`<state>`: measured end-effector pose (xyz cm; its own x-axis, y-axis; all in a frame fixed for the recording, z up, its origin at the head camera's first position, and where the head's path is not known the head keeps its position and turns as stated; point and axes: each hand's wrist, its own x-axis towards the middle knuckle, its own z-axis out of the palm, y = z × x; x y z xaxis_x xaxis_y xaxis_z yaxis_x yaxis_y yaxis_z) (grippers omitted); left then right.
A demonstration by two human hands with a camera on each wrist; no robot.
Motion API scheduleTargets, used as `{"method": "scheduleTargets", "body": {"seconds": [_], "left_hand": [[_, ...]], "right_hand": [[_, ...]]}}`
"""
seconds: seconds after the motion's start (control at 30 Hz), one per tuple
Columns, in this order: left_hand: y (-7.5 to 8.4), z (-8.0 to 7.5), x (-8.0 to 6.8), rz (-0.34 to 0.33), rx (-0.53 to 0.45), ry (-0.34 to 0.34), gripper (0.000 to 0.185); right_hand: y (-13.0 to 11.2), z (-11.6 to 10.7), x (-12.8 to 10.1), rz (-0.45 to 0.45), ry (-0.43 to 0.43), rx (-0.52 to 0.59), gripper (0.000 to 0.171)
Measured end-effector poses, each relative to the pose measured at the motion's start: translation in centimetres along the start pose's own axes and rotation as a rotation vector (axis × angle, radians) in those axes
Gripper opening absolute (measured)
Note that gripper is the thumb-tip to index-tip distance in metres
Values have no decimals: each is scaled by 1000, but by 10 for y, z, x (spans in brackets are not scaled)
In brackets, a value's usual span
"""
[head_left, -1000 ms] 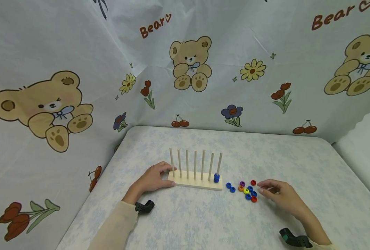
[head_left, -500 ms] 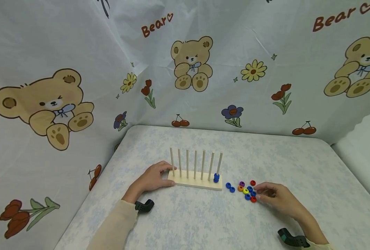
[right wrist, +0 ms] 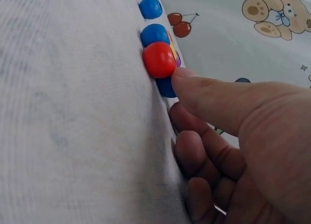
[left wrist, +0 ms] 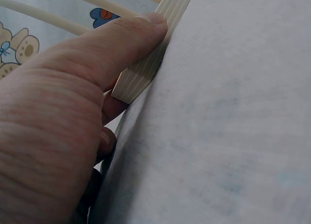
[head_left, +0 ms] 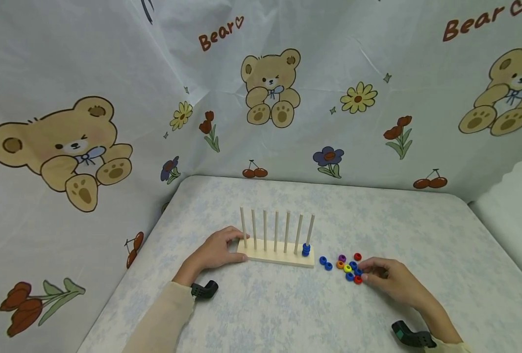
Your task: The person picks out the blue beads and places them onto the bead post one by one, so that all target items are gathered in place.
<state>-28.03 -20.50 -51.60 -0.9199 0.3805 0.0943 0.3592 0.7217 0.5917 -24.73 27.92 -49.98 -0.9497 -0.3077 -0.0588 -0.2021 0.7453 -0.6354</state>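
table (head_left: 419,230), peg rack (head_left: 275,257) (wooden), beads (head_left: 348,268)

In the left wrist view, the wooden peg rack (left wrist: 146,63) is cut off by the top edge, its far end unseen. In the right wrist view, a blue bead (right wrist: 165,88) is partly hidden behind the right hand's thumb (right wrist: 218,100).

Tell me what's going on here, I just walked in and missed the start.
A person sits at a cloth-covered table. Their left hand grips the end of a pale wooden rack of seven upright pegs; blue ring beads sit on its rightmost peg. Their right hand touches a red bead in the loose cluster of coloured ring beads.
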Motion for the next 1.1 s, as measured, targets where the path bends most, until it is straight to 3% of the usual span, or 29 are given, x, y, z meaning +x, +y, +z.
{"method": "scheduleTargets", "body": {"seconds": [0.2,0.43,1.1], "left_hand": [[-1,-1,2,-14,-16,20,55],[1,0,-1,-17,-22,-3,55],[2,-1,-1,-43,-27,-12,55]], "right_hand": [[-4,-1,2,-28,8,-5,18],[-5,4,1,22,6,-25,21],[-8,4,0,34,12,-52,26]]}}
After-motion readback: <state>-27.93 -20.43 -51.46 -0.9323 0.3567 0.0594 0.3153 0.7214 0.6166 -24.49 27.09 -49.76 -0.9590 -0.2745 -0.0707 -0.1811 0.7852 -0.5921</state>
